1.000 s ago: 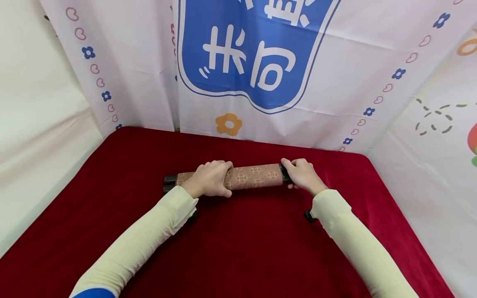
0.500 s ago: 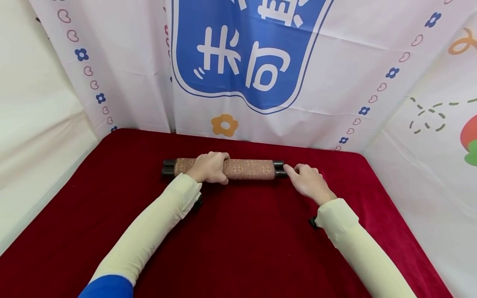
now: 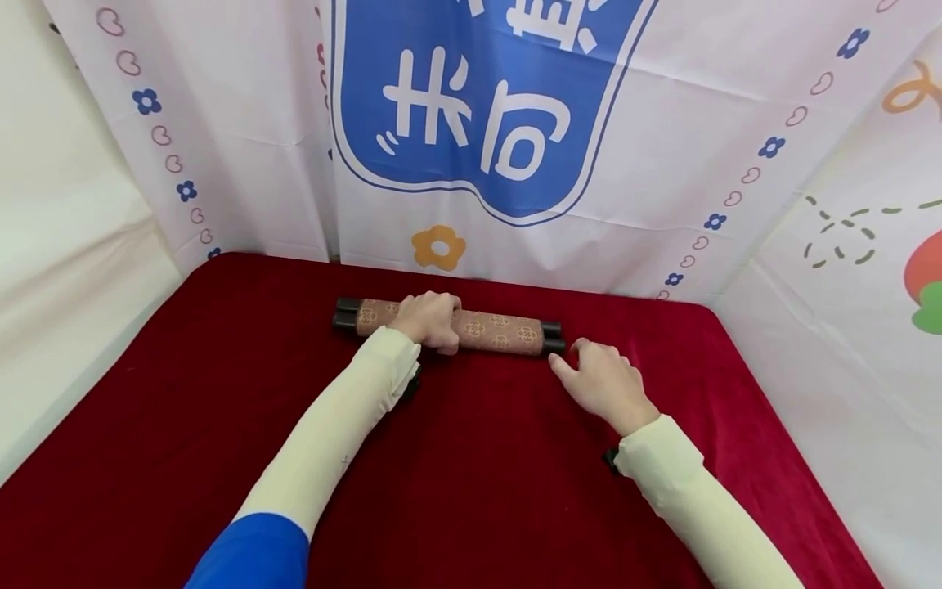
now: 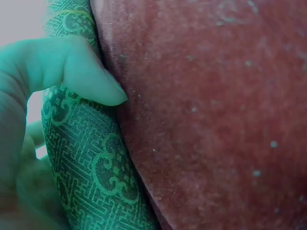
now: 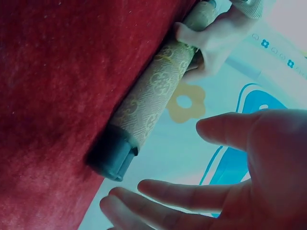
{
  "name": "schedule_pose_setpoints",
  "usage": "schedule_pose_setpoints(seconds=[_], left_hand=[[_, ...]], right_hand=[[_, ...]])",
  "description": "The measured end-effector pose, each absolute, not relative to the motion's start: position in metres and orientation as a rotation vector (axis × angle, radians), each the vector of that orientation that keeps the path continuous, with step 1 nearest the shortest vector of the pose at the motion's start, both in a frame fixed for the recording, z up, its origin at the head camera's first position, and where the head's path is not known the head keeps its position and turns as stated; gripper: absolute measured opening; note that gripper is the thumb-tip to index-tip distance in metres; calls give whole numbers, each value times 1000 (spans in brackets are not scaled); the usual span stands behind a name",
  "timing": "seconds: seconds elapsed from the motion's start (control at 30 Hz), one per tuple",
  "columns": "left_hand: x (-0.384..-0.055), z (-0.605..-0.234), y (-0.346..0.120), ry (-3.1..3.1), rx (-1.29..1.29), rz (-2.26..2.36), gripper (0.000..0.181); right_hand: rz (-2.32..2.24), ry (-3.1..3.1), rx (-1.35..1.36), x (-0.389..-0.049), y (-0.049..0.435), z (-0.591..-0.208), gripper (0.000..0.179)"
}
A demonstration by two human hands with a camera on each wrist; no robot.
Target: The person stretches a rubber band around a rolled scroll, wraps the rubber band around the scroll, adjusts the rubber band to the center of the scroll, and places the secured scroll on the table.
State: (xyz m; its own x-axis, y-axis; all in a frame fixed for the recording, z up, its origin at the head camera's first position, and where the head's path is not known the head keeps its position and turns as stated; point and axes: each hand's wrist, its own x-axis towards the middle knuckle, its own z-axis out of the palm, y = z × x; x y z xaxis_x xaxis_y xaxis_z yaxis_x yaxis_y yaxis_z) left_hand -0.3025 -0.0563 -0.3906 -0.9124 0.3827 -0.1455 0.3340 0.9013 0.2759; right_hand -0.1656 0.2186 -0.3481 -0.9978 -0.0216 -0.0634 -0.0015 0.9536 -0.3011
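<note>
A rolled scroll (image 3: 500, 331) in brown cloth with gold flower patterns lies across the back part of the table, dark rod ends sticking out in pairs on both sides. My left hand (image 3: 429, 319) grips it left of its middle, thumb on the near side and fingers over the far side. In the left wrist view the thumb (image 4: 86, 72) bends over the patterned cloth (image 4: 100, 158). Just off the scroll's right end, my right hand (image 3: 603, 384) is held with fingers spread and nothing in it. The right wrist view shows its fingertips apart from the dark rod end (image 5: 115, 153).
Red velvet cloth (image 3: 471, 474) covers the table. Behind it hangs a white fabric wall (image 3: 648, 196) with a blue printed sign and an orange flower (image 3: 438, 248). Pale side walls (image 3: 832, 368) stand to the left and right.
The right hand has let go of the scroll's right end and drawn back toward the near side. The left hand keeps its grip; the scroll has moved back slightly, its left end now farther back.
</note>
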Motion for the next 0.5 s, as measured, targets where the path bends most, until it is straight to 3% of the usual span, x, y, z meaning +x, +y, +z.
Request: schedule_pose_setpoints(seconds=[0.2,0.5], left_hand=[[-291,-384,-44,2895,542,343,57],[-248,-385,-42,2890,625,191,78]], right_hand=[[-414,3024,-125,-158,214,-346,67],[-330,2850,-231,-140,226,-358,82]])
